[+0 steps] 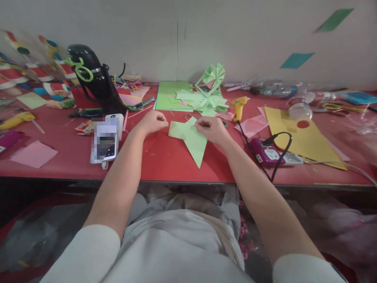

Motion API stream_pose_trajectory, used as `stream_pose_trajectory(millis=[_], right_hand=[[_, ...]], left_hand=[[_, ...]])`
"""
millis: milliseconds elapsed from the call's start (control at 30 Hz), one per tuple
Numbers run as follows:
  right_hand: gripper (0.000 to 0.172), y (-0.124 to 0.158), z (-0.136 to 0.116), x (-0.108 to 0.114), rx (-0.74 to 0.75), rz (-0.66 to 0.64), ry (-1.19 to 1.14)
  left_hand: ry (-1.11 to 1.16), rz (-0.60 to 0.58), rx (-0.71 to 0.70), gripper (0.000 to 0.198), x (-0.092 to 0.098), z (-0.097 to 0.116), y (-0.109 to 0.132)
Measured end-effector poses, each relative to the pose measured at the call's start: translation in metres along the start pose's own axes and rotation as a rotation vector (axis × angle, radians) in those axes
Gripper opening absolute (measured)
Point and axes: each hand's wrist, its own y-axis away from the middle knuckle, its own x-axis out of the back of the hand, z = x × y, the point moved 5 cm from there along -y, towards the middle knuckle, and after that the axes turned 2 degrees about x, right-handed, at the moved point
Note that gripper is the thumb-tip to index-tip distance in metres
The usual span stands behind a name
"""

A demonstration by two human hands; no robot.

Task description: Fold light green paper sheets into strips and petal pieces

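Note:
A folded light green paper piece (191, 138) lies on the red table (165, 157) in front of me, its point aimed toward me. My right hand (212, 129) is curled and pinches the paper's upper right edge. My left hand (153, 121) rests just left of the paper with its fingers curled in; its fingertips are near the paper's left corner, and I cannot make out whether they touch it. Behind the paper lies a heap of folded green pieces (207, 103) and a fan-like green paper form (214, 74).
A phone (104, 146) leans by a white block at left, with a black bottle (97, 78) behind. A yellow glue gun (239, 107), its black cable, a purple power strip (266, 152) and yellow sheet (303, 135) sit right. Pink squares (33, 154) and clutter line the back.

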Motion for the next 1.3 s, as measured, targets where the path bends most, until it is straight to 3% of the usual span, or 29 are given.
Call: stream_pose_trajectory(millis=[133, 233, 333, 467, 533, 700, 933, 1100, 1300], right_hand=[[0.015, 0.0, 0.006, 0.015, -0.034, 0.075, -0.008], [0.016, 0.0, 0.003, 0.012, -0.049, 0.049, -0.047], [0.017, 0.0, -0.004, 0.001, -0.065, 0.007, -0.088], [0.019, 0.0, -0.009, -0.005, -0.092, -0.008, -0.13], [0.019, 0.0, -0.007, -0.006, -0.129, -0.039, -0.167], [0.021, 0.002, 0.002, -0.013, -0.244, -0.273, -0.169], [0.019, 0.001, -0.002, -0.021, -0.234, -0.302, -0.203], [0.017, 0.0, 0.001, -0.013, -0.232, -0.268, -0.186], [0.016, 0.002, 0.014, 0.001, -0.327, -0.29, -0.169]], left_hand=[[0.0, 0.08, 0.054, 0.008, 0.008, -0.005, 0.001], [0.101, 0.167, -0.042, 0.013, 0.005, 0.009, 0.0], [0.211, 0.044, -0.111, 0.026, -0.013, 0.023, -0.002], [0.225, -0.1, -0.094, 0.032, -0.031, 0.027, -0.002], [0.204, -0.112, -0.111, 0.031, -0.033, 0.027, -0.001], [0.121, -0.158, -0.185, 0.028, -0.04, 0.034, 0.003], [0.058, -0.156, -0.249, 0.027, -0.054, 0.045, 0.003], [0.117, -0.061, -0.224, 0.023, -0.04, 0.037, -0.003], [0.054, 0.141, -0.106, 0.018, 0.002, 0.006, -0.007]])
